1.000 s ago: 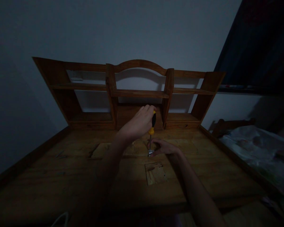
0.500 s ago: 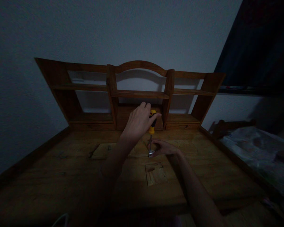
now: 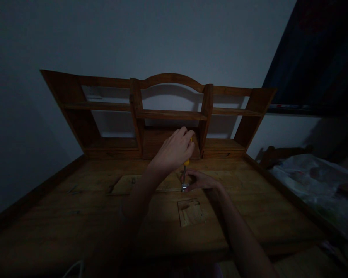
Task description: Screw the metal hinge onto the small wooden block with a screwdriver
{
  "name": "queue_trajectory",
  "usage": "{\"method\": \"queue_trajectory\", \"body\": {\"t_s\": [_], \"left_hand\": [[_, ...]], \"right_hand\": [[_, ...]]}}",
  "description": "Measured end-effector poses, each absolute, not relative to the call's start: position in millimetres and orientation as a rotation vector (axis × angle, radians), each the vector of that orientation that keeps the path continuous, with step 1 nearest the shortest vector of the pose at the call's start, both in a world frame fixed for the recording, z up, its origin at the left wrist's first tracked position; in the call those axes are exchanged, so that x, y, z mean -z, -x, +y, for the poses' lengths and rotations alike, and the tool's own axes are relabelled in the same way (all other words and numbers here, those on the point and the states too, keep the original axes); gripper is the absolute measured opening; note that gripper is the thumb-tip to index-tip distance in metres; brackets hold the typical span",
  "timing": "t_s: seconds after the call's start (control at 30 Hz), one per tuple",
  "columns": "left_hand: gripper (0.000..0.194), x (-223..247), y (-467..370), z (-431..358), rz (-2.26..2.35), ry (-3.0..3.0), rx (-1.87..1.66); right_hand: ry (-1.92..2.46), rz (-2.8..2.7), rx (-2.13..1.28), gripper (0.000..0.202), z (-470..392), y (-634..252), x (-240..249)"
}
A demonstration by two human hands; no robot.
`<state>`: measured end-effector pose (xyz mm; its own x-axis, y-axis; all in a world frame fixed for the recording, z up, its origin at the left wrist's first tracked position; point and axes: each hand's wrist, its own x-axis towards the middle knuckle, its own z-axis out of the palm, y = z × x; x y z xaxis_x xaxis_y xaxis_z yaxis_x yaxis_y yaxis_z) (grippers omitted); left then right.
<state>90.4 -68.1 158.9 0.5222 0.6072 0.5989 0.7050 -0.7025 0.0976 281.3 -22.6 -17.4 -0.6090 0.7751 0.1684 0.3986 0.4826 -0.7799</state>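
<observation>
While a pale cord (image 3: 81,266) curls at the near left edge of the wooden desk (image 3: 89,235), two bare forearms reach over the desktop from below. Closest to the middle, a small squarish board (image 3: 191,216) lies flat, with a dark mark along its far side. Just beyond it sits a shiny metal piece (image 3: 185,188), at the near edge of a longer board (image 3: 124,185) whose left end is dark and jagged; the left forearm hides part of that board. The right hand (image 3: 203,180) comes in beside the metal piece, thumb and forefinger bent into a partly open curve, their tips at the piece and around the foot of the screwdriver (image 3: 186,162); whether they pinch anything, I cannot tell. The screwdriver stands nearly upright, shaft down to the metal piece, and the left hand (image 3: 174,150) is wrapped round its yellow handle from above, fingers curled closed. A few slender bits (image 3: 73,189), too dim to identify, lie on the desktop to the left. At the back rises a wooden shelf unit (image 3: 171,114) with an arched top rail, against a pale wall (image 3: 162,38). Off to the right are crumpled clear plastic (image 3: 304,170) and a dark curtain-like panel (image 3: 316,58).
</observation>
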Motion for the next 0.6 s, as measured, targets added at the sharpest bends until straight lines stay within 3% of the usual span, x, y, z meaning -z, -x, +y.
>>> {"method": "queue_trajectory", "body": {"t_s": [0.6], "left_hand": [[0.018, -155.8, -92.8, -61.9, -1.186, 2.596, 1.061]], "right_hand": [[0.935, -2.205, -1.025, 0.047, -23.5, -279.4, 15.8]]}}
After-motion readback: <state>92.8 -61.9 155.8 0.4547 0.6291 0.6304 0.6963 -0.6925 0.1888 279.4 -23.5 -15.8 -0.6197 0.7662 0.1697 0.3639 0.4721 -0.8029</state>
